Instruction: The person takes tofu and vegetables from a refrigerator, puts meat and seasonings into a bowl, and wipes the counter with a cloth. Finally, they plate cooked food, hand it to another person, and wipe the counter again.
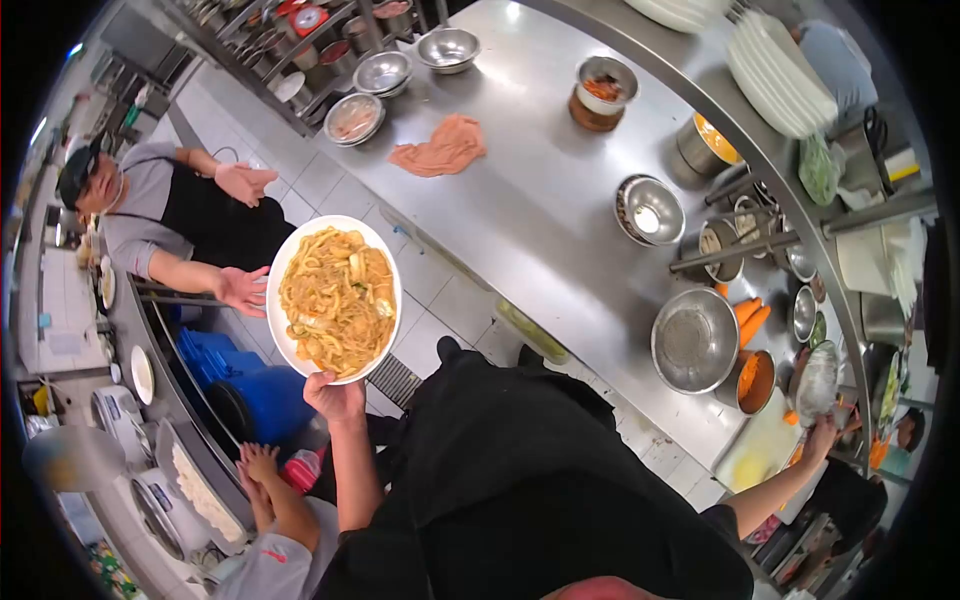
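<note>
My left hand [338,396] grips the near rim of a white oval plate [276,330], thumb over the edge. Stir-fried noodles [338,295] with pale vegetable pieces cover most of it. Facing me, a person in a cap and black apron holds out two open hands; the lower hand [242,291] is close to the plate's far rim, and whether it touches cannot be made out. Far off to the right, my right hand [822,436] is beside a plastic-wrapped bundle [817,382] and a cutting board [757,447]. Its fingers are too small and partly hidden to read.
The steel table [545,190] holds an orange cloth [441,147], metal bowls [697,340], carrots [752,322] and a pot of shredded carrot [756,380]. Stacked white plates [780,75] are on the shelf above. Blue bins [260,400] and another person's clasped hands [262,470] are at lower left.
</note>
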`<control>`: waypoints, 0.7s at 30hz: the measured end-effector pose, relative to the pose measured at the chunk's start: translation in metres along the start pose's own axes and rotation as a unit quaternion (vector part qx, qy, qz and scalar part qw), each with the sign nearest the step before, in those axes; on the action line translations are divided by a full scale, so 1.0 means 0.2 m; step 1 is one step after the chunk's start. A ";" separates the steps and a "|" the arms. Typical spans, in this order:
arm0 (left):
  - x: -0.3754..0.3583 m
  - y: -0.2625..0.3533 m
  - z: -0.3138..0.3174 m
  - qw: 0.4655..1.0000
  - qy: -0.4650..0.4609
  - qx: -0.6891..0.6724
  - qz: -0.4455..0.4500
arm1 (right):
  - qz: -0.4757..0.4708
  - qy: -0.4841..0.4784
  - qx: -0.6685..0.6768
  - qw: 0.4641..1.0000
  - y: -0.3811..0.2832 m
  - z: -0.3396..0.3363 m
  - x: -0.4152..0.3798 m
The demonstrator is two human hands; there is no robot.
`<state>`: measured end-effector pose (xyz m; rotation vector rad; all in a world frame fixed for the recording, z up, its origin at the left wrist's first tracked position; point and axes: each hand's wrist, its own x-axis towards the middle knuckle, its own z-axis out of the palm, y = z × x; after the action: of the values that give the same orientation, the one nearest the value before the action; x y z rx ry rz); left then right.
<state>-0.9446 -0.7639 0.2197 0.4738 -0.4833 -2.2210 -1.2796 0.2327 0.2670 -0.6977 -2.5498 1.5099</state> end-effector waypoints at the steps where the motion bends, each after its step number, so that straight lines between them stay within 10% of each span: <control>1: 0.01 0.03 -0.04 1.000 0.015 0.005 0.007 | -0.002 0.002 0.019 1.000 -0.16 0.25 -0.18; 21: 0.63 0.68 -0.74 0.993 0.080 -0.033 0.081 | -0.009 -0.452 0.206 0.868 -1.90 4.85 -2.03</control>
<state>-0.8647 -0.9718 0.1366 0.5530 -0.3494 -2.0172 -1.3435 -0.8780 0.1609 0.1671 -2.5126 2.7352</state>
